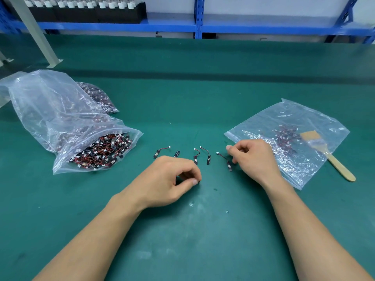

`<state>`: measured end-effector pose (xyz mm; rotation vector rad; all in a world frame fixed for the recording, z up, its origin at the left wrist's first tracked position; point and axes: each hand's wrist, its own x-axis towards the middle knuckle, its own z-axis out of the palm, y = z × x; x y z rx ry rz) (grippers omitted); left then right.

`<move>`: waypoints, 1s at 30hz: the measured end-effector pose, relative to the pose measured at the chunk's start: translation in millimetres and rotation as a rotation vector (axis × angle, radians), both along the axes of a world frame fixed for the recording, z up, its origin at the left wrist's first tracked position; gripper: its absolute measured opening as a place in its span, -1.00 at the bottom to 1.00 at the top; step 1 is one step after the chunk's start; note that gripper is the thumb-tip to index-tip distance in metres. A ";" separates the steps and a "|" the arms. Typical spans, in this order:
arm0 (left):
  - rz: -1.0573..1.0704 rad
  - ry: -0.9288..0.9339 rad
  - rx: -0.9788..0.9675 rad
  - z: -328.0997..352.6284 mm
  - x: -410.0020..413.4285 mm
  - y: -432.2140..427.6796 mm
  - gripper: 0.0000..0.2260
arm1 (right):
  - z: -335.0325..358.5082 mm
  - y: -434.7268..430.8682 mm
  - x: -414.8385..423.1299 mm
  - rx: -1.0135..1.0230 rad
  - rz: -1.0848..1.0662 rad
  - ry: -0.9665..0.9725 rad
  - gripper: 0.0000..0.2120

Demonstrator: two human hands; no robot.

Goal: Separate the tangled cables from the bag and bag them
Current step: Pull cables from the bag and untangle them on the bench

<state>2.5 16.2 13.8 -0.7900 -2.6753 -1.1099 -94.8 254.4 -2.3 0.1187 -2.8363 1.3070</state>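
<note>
An open clear bag [67,157] at the left is packed with tangled red-and-black cables [101,151]. Several separated cables lie in a row on the green mat, from one [161,152] at the left to one [224,160] at the right. My left hand [172,181] is curled just in front of the row, thumb and fingertips pinching a small dark piece, probably a cable end. My right hand [255,159] rests on the near edge of a flat clear bag [316,122], fingers curled, with nothing visible in them. This bag holds a small cluster of cables [286,136].
A large crumpled clear bag [46,102] and another filled bag [97,96] lie behind the open one. A wooden-handled brush [334,161] lies at the right bag's far side. A blue shelf frame [198,27] runs along the back; a grey post [38,35] stands at the far left.
</note>
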 end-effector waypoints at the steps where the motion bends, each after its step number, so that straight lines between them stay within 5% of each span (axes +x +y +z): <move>1: -0.005 -0.008 -0.005 0.5 1.1 -0.6 -0.92 | 0.1 0.2 0.0 0.001 0.001 0.000 -0.71; 21: 0.152 0.116 0.068 11.4 4.3 -16.7 -0.91 | -3.6 0.8 -0.9 0.001 -0.007 0.006 -0.72; 30: -0.008 0.041 -0.271 4.1 0.7 -18.8 -0.85 | -2.6 0.4 -0.2 0.000 0.002 0.007 -0.71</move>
